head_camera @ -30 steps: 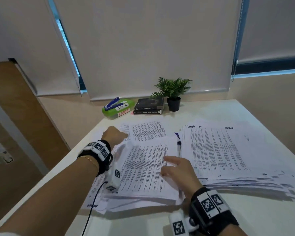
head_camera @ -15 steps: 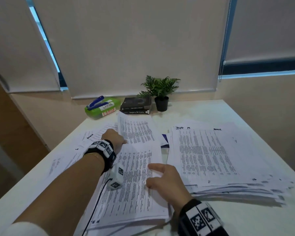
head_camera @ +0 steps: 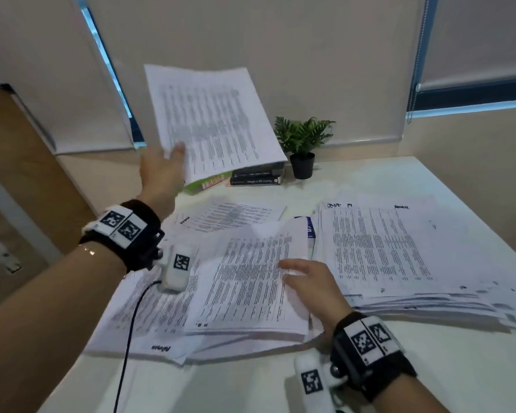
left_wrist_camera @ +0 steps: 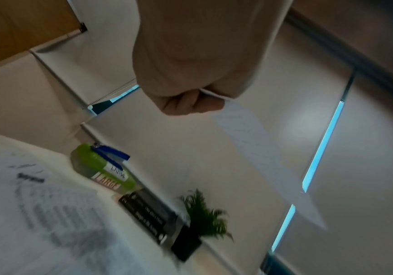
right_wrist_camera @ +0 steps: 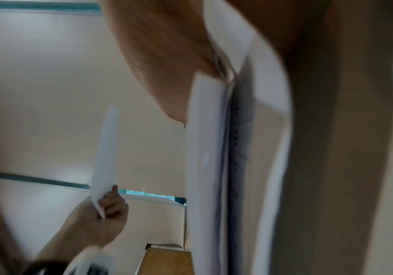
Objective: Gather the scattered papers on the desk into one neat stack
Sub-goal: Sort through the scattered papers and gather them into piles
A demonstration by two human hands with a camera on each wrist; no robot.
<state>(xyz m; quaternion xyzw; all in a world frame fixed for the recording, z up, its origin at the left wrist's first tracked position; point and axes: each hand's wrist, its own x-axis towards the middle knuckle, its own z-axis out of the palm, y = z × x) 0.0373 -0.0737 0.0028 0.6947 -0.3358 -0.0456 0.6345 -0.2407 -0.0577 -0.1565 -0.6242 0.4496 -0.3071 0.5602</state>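
My left hand is raised above the back of the desk and pinches the lower left corner of one printed sheet, which stands tilted in the air. The left wrist view shows the same sheet edge-on, running out from the curled fingers. My right hand grips the right edge of the middle pile of papers, thumb on top. In the right wrist view that pile appears edge-on. A large, roughly squared stack lies to the right. A loose sheet lies behind the middle pile.
More sheets spread out under my left forearm near the desk's left edge. At the back stand a potted plant, two dark books and a green box. A black cable hangs from my left wrist.
My left hand has lifted one sheet off the desk, up and towards the back. My right hand has stayed at the right edge of the middle pile.
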